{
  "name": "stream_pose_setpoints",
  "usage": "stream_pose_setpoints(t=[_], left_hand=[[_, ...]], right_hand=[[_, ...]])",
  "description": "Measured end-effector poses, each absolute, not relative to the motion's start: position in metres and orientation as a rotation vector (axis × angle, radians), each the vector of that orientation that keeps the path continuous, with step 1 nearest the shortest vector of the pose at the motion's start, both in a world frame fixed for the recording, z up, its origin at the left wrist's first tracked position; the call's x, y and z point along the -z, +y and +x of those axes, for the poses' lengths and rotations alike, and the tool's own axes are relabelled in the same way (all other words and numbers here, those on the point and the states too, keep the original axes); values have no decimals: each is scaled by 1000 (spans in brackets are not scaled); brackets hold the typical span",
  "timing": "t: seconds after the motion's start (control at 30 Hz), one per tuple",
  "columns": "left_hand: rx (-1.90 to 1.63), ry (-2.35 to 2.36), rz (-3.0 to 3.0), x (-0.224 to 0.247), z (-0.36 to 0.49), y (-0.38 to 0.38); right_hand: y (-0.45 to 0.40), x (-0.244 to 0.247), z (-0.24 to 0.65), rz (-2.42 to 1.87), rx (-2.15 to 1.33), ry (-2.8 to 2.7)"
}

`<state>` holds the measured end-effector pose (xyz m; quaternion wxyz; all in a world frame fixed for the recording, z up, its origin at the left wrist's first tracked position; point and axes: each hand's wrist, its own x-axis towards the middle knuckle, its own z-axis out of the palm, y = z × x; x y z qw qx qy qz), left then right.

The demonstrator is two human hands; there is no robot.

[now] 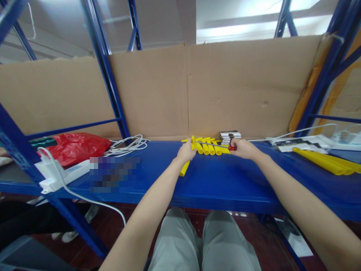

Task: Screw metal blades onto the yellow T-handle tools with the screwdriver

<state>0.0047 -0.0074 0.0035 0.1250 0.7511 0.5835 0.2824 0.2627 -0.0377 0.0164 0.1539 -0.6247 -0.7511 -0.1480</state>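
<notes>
My left hand (pixel 186 150) is closed around a yellow plastic tube-shaped piece (pixel 184 169), whose lower end sticks out below my fingers. In my right hand (pixel 244 148) is a screwdriver with a red handle (pixel 232 148), held level. Its long metal shaft (pixel 212 144) points left, and the tip reaches the top of the yellow piece at my left hand; the exact contact is too small to make out. Behind the shaft, several similar yellow tube pieces (pixel 207 150) lie in a row on the blue shelf (pixel 225 180).
Small printed packets (pixel 229 136) are stacked behind the row. More yellow tubes (pixel 324 161) lie at the right. On the left are a red plastic bag (pixel 80 146), coiled white cable (pixel 128 146) and a white power strip (pixel 67 175). A cardboard panel (pixel 225 86) closes the back.
</notes>
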Motion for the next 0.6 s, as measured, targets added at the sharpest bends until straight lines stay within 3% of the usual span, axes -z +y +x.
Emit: stream_pose_setpoints(t=[0.6], left_hand=[[-847, 1722, 2181, -5, 6, -10]], right_hand=[[-39, -17, 259, -1798, 348, -2192]])
